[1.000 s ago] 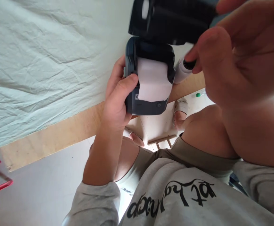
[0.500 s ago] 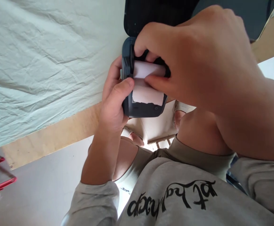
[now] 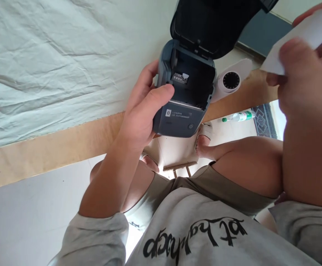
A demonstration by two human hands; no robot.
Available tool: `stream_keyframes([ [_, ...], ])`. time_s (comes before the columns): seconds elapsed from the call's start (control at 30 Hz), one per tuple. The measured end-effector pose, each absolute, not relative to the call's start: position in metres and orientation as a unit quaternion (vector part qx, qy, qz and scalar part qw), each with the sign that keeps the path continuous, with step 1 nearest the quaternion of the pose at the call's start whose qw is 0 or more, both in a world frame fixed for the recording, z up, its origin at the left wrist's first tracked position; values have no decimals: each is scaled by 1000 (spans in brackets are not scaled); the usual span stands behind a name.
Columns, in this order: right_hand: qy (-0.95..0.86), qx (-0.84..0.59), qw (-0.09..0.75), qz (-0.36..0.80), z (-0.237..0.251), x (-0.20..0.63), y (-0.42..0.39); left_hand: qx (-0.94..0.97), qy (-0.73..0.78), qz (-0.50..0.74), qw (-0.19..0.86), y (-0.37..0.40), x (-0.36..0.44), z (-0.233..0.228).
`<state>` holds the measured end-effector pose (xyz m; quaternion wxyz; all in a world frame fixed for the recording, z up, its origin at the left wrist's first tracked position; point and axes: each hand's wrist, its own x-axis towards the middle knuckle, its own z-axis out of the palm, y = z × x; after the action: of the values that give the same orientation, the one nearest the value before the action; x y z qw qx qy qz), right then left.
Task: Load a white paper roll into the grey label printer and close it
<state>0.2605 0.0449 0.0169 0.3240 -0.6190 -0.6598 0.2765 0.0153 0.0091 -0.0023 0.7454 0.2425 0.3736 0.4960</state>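
Observation:
My left hand (image 3: 143, 107) is wrapped round the side of a dark grey portable label printer (image 3: 181, 122), its thumb on the front edge of the paper bay. The printer's black lid (image 3: 205, 26) is swung up, and no roll shows in the bay. At the upper right, partly cut off by the frame, my right hand (image 3: 305, 70) grips white paper (image 3: 313, 27) between thumb and fingers; motion blurs it a little. Just right of the printer lies a white paper roll (image 3: 218, 90) with a dark round core and a loose end sticking up.
A table under a pale wrinkled cloth (image 3: 52, 66) has a bare wooden edge (image 3: 52, 147). Below are my bare legs (image 3: 249, 162), a wooden stool or rung (image 3: 180, 166) and a plastic bottle with a green cap (image 3: 240, 116) on the floor. A patterned mat (image 3: 264, 120) lies nearby.
My right hand has taken the white paper out of the printer's bay and moved off to the upper right. The white roll beside the printer has come into view; the left hand keeps its hold.

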Motion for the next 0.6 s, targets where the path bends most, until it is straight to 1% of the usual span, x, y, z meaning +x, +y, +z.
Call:
stream_keyframes([
  [0.07, -683, -617, 304, 246, 15, 258, 43, 240, 381, 493, 744, 9, 16, 0],
  [0.23, -732, -625, 204, 179, 18, 252, 40, 224, 409, 507, 725, 9, 20, 2],
  [0.33, -731, -652, 153, 132, 21, 247, 39, 227, 402, 509, 726, 9, 21, 0],
  [0.4, -710, -684, 106, 129, 23, 245, 40, 228, 402, 508, 727, 9, 22, 0],
  [0.47, -692, -703, 89, 138, 23, 244, 40, 218, 410, 507, 726, 9, 22, 2],
  [0.6, -695, -705, 89, 109, 24, 247, 39, 209, 403, 508, 731, 8, 21, 4],
])
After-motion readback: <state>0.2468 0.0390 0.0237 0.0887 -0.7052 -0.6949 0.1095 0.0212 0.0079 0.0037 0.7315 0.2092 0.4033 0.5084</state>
